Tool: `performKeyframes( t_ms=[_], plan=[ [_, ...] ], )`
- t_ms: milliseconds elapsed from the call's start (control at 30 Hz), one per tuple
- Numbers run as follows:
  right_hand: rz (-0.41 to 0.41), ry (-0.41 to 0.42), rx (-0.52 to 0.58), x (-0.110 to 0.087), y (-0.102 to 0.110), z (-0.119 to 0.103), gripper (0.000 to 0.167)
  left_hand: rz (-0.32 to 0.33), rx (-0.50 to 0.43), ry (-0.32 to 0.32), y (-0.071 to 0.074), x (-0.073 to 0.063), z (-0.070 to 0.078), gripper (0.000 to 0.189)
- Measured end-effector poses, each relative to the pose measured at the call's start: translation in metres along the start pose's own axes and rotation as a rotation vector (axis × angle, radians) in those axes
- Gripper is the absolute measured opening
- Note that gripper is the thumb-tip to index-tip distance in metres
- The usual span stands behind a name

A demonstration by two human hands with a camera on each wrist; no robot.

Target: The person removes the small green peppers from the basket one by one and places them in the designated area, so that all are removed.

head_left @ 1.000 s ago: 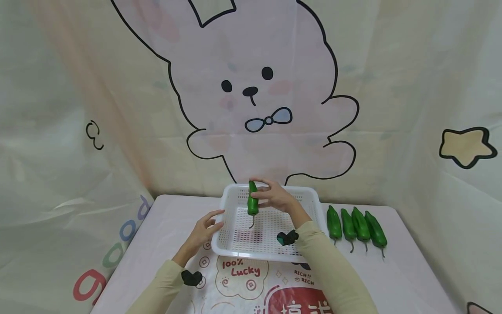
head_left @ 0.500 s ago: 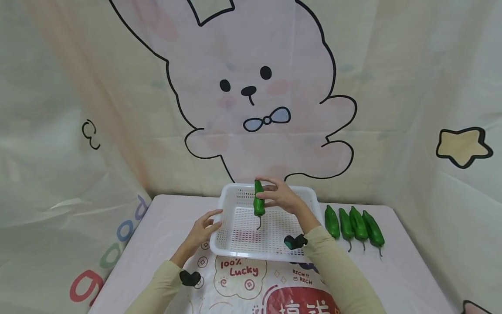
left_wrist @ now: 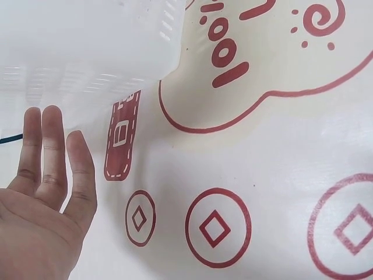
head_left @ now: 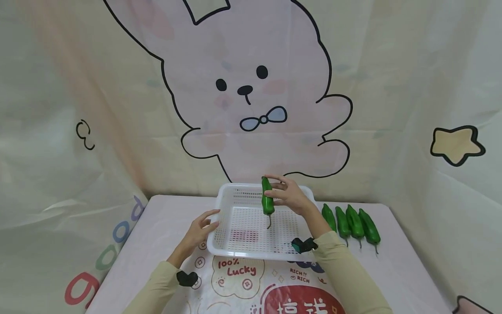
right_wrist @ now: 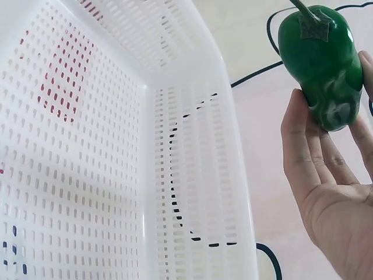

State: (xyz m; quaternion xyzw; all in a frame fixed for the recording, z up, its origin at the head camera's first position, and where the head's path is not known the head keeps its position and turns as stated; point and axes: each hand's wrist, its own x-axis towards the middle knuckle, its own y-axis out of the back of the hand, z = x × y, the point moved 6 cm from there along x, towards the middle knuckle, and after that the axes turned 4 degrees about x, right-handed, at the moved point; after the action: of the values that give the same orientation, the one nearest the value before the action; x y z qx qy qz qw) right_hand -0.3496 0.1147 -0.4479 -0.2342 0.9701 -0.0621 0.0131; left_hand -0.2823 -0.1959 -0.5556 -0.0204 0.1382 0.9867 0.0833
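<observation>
My right hand [head_left: 292, 196] holds a green chili pepper [head_left: 267, 198] above the back part of a white perforated plastic basket [head_left: 255, 254]. The pepper hangs upright with its stem down; the right wrist view shows its stem end and the fingers round its far part. My left hand [head_left: 198, 231] is at the basket's left side, its fingers straight and touching or very near the outer wall. In the left wrist view, several fingers of the left hand [left_wrist: 52, 181] reach up to that wall. Nothing lies inside the visible part of the basket.
To the right of the basket, several green chili peppers [head_left: 354, 223] lie in a row on the white table [head_left: 396, 270]. A printed mat [head_left: 235, 288] shows under and in front of the basket. Behind the table hangs a curtain [head_left: 376, 109] with a cartoon animal.
My right hand has moved to the right with the pepper, still above the basket. The left hand stays at the basket's left side. The head view has shifted slightly.
</observation>
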Motion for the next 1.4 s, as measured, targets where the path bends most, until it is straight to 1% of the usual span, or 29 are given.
performKeyframes(
  t_ms=[200, 433, 667, 800, 967, 1100, 1200, 1333, 1400],
  plan=[
    [-0.003, 0.047, -0.009, -0.01, 0.006, -0.008, 0.066, -0.008, -0.008, 0.001, 0.001, 0.0, -0.002, 0.052],
    [0.001, 0.088, -0.028, -0.024, 0.017, -0.013, 0.065, 0.002, -0.018, 0.007, 0.002, 0.001, -0.002, 0.053],
    [0.044, 0.097, -0.05, -0.039, 0.032, -0.012, 0.063, 0.005, -0.017, 0.015, 0.002, 0.001, -0.002, 0.051],
    [0.048, 0.112, -0.084, -0.049, 0.04, -0.01, 0.064, 0.009, -0.014, 0.02, 0.002, 0.001, -0.003, 0.051],
    [0.076, 0.11, -0.127, -0.063, 0.055, -0.007, 0.067, 0.012, -0.014, 0.024, 0.001, 0.001, -0.004, 0.05],
    [0.101, 0.102, -0.13, -0.075, 0.068, -0.004, 0.067, 0.013, -0.015, 0.025, 0.0, 0.002, -0.004, 0.05],
    [0.136, 0.087, -0.157, -0.084, 0.077, -0.003, 0.067, 0.016, -0.017, 0.025, 0.0, 0.002, -0.005, 0.049],
    [0.186, 0.075, -0.255, -0.097, 0.09, -0.002, 0.068, 0.008, -0.02, 0.021, 0.0, 0.002, -0.004, 0.049],
    [0.195, 0.077, -0.28, -0.103, 0.096, -0.002, 0.067, 0.004, -0.025, 0.018, 0.0, 0.001, -0.003, 0.05]
  ],
)
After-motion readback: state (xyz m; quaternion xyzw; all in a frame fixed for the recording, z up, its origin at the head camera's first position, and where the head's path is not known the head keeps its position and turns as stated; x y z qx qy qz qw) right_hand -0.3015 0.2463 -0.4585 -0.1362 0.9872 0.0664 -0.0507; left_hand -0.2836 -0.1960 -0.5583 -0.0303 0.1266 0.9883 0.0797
